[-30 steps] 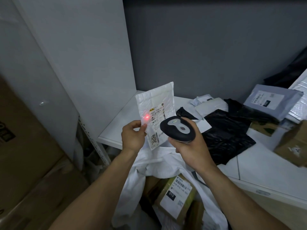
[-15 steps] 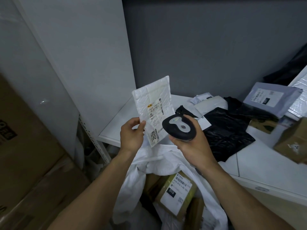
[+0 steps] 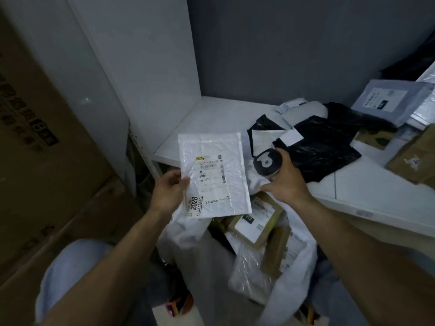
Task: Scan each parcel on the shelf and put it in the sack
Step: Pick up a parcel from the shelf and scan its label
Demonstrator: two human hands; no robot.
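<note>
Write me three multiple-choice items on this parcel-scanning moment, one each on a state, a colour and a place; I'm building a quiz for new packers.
1. The sack is: A. tied shut; B. open, with parcels inside; C. open and empty.
2. The scanner in the right hand is: A. red; B. black; C. yellow.
3. The white mailer is: A. inside the sack; B. under the scanner; C. in the left hand.
Answers: 1 B, labelled parcels show in its mouth; 2 B, its body is black; 3 C, that hand pinches its left edge.
</note>
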